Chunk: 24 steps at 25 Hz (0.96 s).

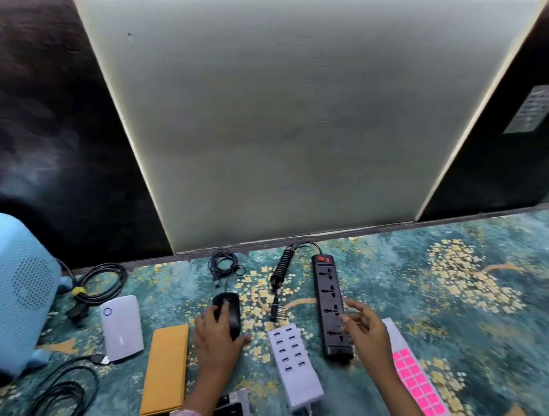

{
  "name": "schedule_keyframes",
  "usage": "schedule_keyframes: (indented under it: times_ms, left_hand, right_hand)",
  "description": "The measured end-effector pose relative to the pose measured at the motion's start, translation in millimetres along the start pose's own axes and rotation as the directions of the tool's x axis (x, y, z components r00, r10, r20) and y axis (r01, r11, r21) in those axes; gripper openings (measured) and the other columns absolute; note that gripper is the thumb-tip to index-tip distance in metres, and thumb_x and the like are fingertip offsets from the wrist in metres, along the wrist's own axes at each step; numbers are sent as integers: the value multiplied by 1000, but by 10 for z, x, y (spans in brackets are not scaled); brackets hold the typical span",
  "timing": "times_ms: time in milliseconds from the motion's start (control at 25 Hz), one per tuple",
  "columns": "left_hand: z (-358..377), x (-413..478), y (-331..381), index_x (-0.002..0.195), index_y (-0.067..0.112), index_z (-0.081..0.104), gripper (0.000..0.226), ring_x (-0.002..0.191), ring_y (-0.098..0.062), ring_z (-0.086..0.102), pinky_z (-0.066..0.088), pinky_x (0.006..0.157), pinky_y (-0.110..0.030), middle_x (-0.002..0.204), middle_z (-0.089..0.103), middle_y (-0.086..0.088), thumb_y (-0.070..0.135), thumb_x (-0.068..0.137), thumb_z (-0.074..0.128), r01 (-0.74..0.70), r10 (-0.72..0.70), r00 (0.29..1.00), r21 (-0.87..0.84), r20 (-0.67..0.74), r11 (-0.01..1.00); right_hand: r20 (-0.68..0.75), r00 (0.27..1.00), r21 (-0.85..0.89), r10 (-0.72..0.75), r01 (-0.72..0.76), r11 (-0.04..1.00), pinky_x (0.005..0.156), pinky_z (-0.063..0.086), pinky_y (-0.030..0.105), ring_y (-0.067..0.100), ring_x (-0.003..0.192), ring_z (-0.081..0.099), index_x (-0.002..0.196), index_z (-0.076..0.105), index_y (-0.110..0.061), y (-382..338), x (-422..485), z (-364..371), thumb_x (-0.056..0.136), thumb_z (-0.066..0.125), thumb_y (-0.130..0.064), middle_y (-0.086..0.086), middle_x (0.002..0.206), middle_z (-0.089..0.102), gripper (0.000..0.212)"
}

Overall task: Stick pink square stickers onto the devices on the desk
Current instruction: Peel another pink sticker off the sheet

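My left hand [215, 340] lies over the black mouse [231, 315], fingers on its top and left side and thumb at its near right edge. My right hand [367, 331] hovers with loosely spread fingers over the near half of the black power strip [329, 293]. One fingertip looks pinkish, but motion blur hides whether a sticker is on it. The sheet of pink square stickers [417, 383] lies just right of my right wrist. A white multi-port USB charger [294, 365] sits between my hands.
A white power bank [122, 327], an orange flat case [166, 369] and a light blue speaker-like device [3, 302] lie to the left. Coiled black cables [102, 282] sit near the wall, and a dark flat object [233, 409] is at the near edge.
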<state>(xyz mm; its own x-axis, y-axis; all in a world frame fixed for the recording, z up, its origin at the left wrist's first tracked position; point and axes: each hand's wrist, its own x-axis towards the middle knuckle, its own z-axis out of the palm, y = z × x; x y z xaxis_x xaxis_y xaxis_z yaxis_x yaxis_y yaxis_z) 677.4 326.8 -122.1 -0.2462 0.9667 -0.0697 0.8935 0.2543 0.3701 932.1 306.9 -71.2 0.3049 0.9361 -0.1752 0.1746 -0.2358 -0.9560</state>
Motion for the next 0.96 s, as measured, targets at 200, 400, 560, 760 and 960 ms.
schedule_keyframes:
  times_ms: [200, 400, 560, 760, 960]
  left_hand:
    - [45, -135, 489, 125, 8, 50, 49, 131, -36, 28, 25, 106, -51, 136, 42, -18, 23, 80, 65, 70, -121, 984, -342, -130, 937]
    - [97, -397, 1043, 114, 10, 55, 37, 125, -33, 36, 27, 105, -48, 120, 52, -12, 13, 77, 58, -78, 8, 987, -438, -159, 896]
    - [177, -577, 1381, 106, 9, 57, 31, 105, -18, 45, 37, 96, -33, 106, 54, -1, 4, 76, 56, -224, 125, 968, -531, -217, 817]
    - [227, -871, 1847, 108, 28, 44, 35, 86, -15, 56, 49, 74, -22, 98, 51, 6, 16, 81, 65, -105, 221, 972, -686, 83, 720]
    - [354, -884, 2121, 106, 11, 57, 26, 75, -18, 66, 56, 59, -26, 102, 67, -12, 20, 83, 66, 532, 183, 791, -804, 584, 268]
  right_hand:
    - [-157, 987, -512, -26, -59, 857, 73, 47, 35, 32, 96, 57, 109, 59, -13, 340, 43, -550, 74, 70, -9, 16, 109, 60, 37]
    - [-161, 970, -761, 183, -240, 602, 91, 42, 45, 36, 117, 39, 130, 38, -19, 503, 82, -819, 70, 75, -33, 13, 129, 41, 71]
    - [-87, 976, -647, 199, -207, 734, 83, 44, 41, 36, 107, 52, 121, 48, -15, 573, 178, -1009, 58, 84, -22, 18, 120, 56, 73]
    - [155, 968, -311, 196, -141, 940, 60, 53, 26, 18, 68, 68, 112, 56, -1, 392, 286, -1270, 68, 77, -5, 13, 89, 71, 49]
    - [356, 926, -144, 123, -76, 987, 62, 58, 37, 27, 65, 71, 96, 54, -14, 156, 241, -1285, 63, 81, -6, 4, 66, 74, 43]
